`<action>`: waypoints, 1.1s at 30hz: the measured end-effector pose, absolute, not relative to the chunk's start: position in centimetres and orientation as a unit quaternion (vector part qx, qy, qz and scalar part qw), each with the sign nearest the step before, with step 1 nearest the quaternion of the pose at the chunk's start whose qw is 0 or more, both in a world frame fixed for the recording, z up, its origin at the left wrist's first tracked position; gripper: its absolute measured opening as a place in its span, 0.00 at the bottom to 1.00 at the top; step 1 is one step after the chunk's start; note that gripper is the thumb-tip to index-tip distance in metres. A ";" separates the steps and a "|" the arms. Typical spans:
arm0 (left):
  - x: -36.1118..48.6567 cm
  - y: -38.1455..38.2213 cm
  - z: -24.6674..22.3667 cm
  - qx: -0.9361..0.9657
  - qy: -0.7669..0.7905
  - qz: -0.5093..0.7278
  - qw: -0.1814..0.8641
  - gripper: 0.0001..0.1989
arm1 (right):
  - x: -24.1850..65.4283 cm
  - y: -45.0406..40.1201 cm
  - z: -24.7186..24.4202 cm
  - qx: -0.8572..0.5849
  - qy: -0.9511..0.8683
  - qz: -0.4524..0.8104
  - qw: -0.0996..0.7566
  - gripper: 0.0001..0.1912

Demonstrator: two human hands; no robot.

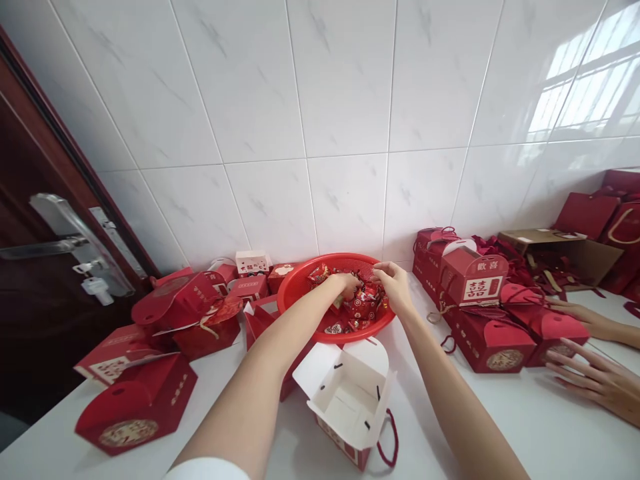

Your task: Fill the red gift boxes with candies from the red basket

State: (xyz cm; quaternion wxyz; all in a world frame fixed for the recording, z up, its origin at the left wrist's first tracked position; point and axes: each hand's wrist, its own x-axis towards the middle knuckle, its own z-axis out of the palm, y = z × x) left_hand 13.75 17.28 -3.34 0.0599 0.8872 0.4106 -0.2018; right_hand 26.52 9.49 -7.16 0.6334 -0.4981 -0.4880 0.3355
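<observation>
A red plastic basket [287,293] stands against the tiled wall, holding wrapped candies [364,301]. My left hand [349,285] reaches into it, fingers bent down among the candies; what they hold, if anything, is hidden. Over the basket's right side is my right hand [393,283], its fingers curled together near the rim and the candies; I cannot make out anything between them. An open box [350,400], white inside with a dark red cord handle [390,443], sits in front of the basket between my forearms. Its inside shows no contents.
Red boxes [145,400] are piled at the left, near a door handle [60,240]. More red boxes [493,340] stand at the right, with another person's hands [597,377] beside them. Behind lies a brown carton [600,267] with red items.
</observation>
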 end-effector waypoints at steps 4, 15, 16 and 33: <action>14.2 17.8 -4.4 0.884 0.414 -0.211 0.052 0.39 | 26.4 9.9 -7.4 -0.487 -0.472 0.350 0.646 0.13; 11.5 16.2 -2.9 0.887 0.418 -0.186 0.065 0.15 | 26.6 10.1 -7.6 -0.474 -0.478 0.350 0.651 0.09; 10.9 16.2 -2.6 0.889 0.416 -0.178 0.071 0.15 | 26.5 10.1 -7.6 -0.475 -0.482 0.352 0.647 0.09; 10.7 13.7 -2.9 0.909 0.405 -0.002 0.094 0.27 | 26.1 9.8 -7.3 -0.498 -0.531 0.385 0.568 0.11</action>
